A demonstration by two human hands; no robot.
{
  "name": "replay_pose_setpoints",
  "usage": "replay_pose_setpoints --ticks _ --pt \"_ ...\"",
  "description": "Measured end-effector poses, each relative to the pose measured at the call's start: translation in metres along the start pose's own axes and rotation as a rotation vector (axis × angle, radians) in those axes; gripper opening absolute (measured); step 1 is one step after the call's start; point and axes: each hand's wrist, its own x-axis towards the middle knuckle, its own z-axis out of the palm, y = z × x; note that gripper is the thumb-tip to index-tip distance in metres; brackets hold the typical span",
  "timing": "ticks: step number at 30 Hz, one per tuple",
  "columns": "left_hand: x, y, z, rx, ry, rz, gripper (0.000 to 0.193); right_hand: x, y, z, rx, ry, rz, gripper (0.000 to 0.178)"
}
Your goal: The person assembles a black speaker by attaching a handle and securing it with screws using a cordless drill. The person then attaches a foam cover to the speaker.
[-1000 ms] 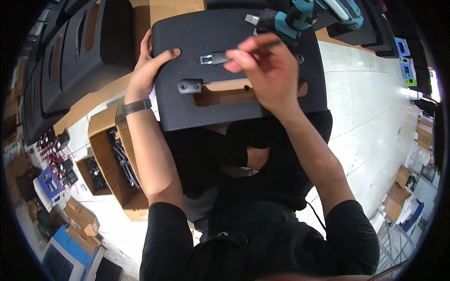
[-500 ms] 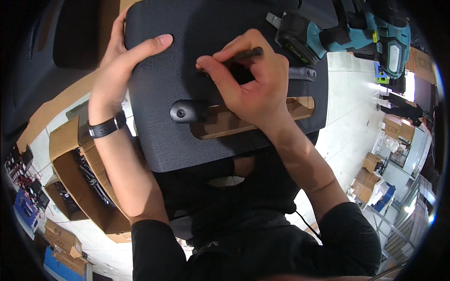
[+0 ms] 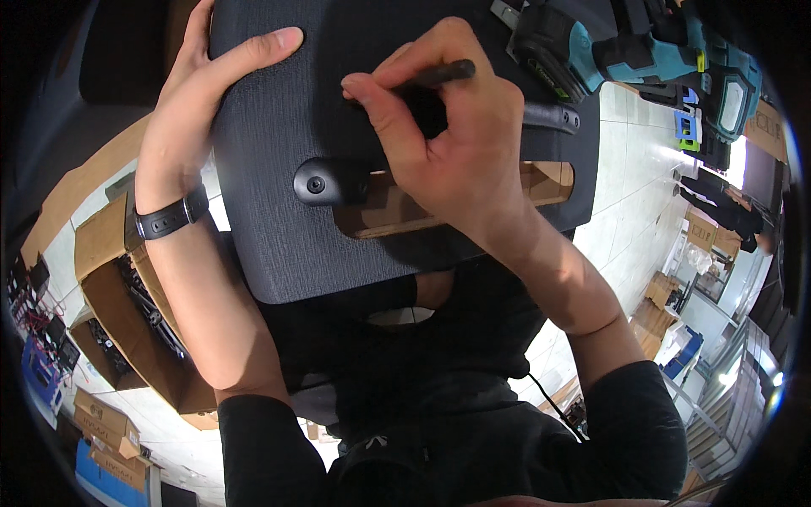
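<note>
A large black textured cabinet (image 3: 279, 253) lies before me, with a long slot that shows bare wood inside. My left hand (image 3: 224, 72) rests at its left edge, thumb stretched over the top face and fingers spread along the side, partly hidden. Above the slot, my right hand (image 3: 452, 127) pinches a dark pen-like stick (image 3: 454, 71) in a writing grip; its tip is hidden behind my fingers. A black strap handle runs beneath my right hand, with its screwed end cap (image 3: 316, 183) to the left and its other end (image 3: 553, 117) to the right.
A teal and black cordless power tool (image 3: 583, 63) lies at the cabinet's far right. Open cardboard boxes (image 3: 106, 245) with dark metal parts stand on the floor at left, above closed cartons (image 3: 106, 422). Another person (image 3: 722, 203) is far off to the right.
The view has shifted a little, so the cabinet and both hands sit slightly higher in the picture. My right hand keeps its pinch on the stick; my left hand stays at the edge.
</note>
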Motion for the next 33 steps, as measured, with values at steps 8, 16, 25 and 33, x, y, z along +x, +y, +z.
replay_pose_setpoints --ticks 8,16,25,33 --pt "-0.001 0.001 -0.002 0.025 -0.005 -0.016 0.108 0.006 0.002 0.006 -0.053 0.067 -0.139 0.023" --pt "-0.009 0.014 0.009 -0.155 -0.014 0.015 0.107 0.024 0.001 -0.017 0.144 -0.201 0.268 0.014" --pt "-0.027 0.042 0.029 -0.198 0.033 0.019 0.104 0.027 -0.014 -0.024 0.344 -0.150 0.391 0.019" --pt "-0.025 0.040 0.027 -0.178 0.030 0.016 0.106 0.032 -0.016 -0.031 0.245 -0.246 0.324 0.019"
